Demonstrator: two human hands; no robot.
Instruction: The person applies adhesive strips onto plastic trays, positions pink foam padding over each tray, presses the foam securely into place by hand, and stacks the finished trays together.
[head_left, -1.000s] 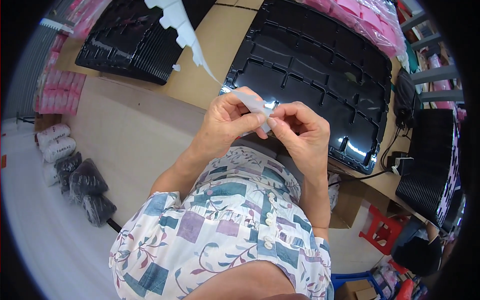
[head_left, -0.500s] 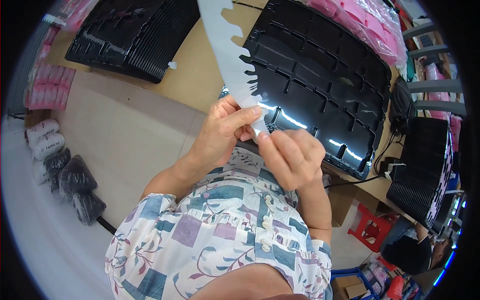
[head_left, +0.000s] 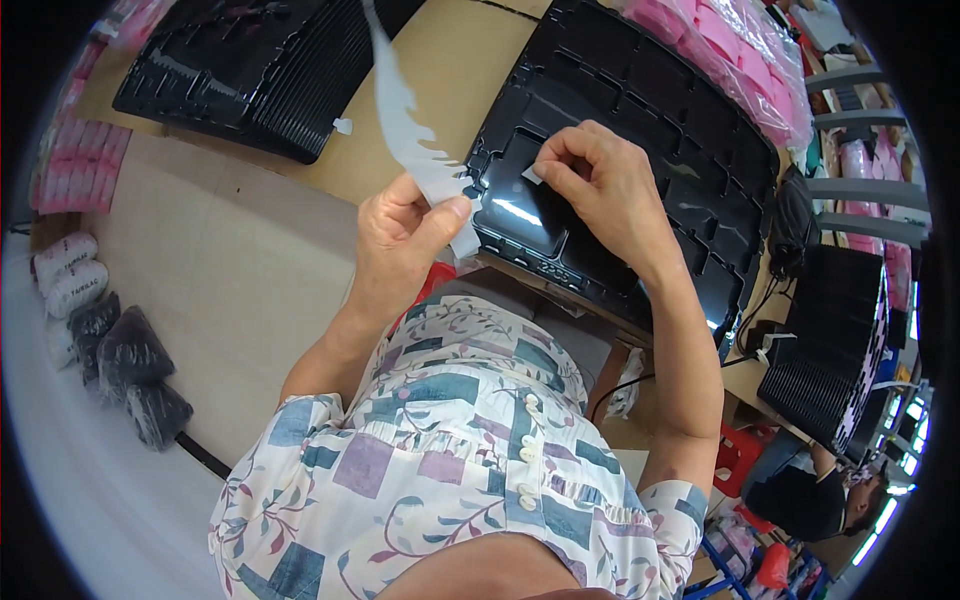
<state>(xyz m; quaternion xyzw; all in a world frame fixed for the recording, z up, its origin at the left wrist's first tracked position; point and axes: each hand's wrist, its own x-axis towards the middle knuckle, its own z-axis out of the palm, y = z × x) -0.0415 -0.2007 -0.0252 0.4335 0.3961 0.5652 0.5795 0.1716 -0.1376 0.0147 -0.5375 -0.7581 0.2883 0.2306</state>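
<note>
My left hand (head_left: 408,235) pinches a long white strip (head_left: 405,125) with one cut, toothed edge, in front of the near left corner of a black plastic tray (head_left: 620,130). The strip rises from my fingers toward the top of the view. Over the tray's near left compartment, my right hand (head_left: 605,185) pinches a small white piece (head_left: 532,175) between thumb and forefinger. Whether that piece touches the tray I cannot tell.
A stack of black trays (head_left: 260,75) stands at the far left of the table (head_left: 405,60), another stack (head_left: 825,340) at the right. Pink pieces in clear plastic (head_left: 730,60) lie behind the tray. Black bags (head_left: 135,350) sit on the floor at left. Another person (head_left: 810,495) is at lower right.
My right hand has moved away from the strip, up and right over the tray, with a small white piece in it. My left hand has shifted slightly left with the strip.
</note>
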